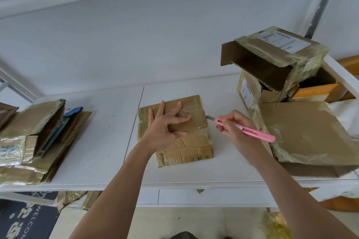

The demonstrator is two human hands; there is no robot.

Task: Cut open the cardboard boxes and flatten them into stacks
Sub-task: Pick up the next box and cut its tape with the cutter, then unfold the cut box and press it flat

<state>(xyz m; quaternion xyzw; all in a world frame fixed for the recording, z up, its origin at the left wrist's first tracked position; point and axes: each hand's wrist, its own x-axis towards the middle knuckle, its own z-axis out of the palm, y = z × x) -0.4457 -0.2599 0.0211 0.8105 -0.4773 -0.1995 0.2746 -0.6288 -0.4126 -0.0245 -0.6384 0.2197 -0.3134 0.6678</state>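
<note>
Left hand (165, 128) presses fingers splayed on the small taped box (174, 132); right hand (233, 126) grips the pink utility knife (246, 130), blade at the right edge – a slip along the tape could run toward those fingers

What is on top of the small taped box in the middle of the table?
The left hand rests on the small taped box, fingers spread flat over its top. The part of the top under the palm is hidden. The pink knife in the right hand is beside it.

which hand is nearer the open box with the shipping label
Right. The right hand, gripping the pink cutter, is just below-left of that box; the left hand rests farther left.
</note>
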